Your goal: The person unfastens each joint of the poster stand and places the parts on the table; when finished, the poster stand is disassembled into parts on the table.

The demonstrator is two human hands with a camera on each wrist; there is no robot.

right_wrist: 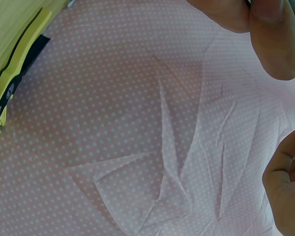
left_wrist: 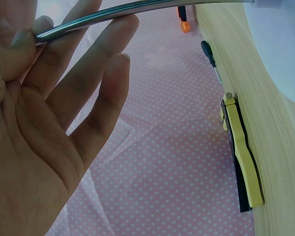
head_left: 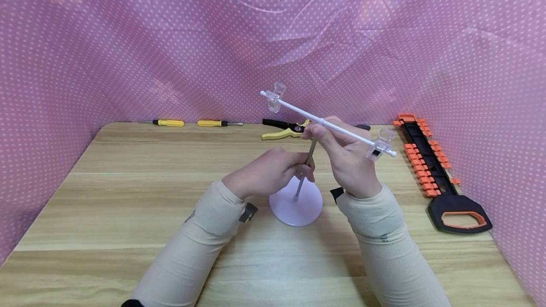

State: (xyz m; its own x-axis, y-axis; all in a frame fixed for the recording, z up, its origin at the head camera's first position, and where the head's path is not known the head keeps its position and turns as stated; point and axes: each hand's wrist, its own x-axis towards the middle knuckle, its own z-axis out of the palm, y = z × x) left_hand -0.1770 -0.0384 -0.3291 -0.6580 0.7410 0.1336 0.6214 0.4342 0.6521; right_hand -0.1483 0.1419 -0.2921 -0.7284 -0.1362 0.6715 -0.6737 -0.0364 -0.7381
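A round white base [head_left: 296, 210] rests on the wooden table, and a thin metal rod [head_left: 300, 186] rises from it at a slant. My left hand [head_left: 273, 169] holds the rod partway up, its fingers around it; the left wrist view shows the rod [left_wrist: 103, 15] lying across the fingers. At the rod's top, my right hand [head_left: 350, 160] pinches the middle of a white crossbar [head_left: 294, 108] between thumb and fingers. Clear plastic clips sit near the crossbar's two ends, a left clip [head_left: 275, 98] and a right clip [head_left: 380, 145]. In the right wrist view the grip is mostly cut off.
Along the table's back edge lie two yellow-handled screwdrivers [head_left: 170, 122], yellow-and-black pliers [head_left: 281, 132] and a black-handled screwdriver [left_wrist: 208, 51]. On the right is a long black holder [head_left: 431, 155] with orange clips and a loop handle. Pink dotted cloth [head_left: 213, 37] surrounds the table.
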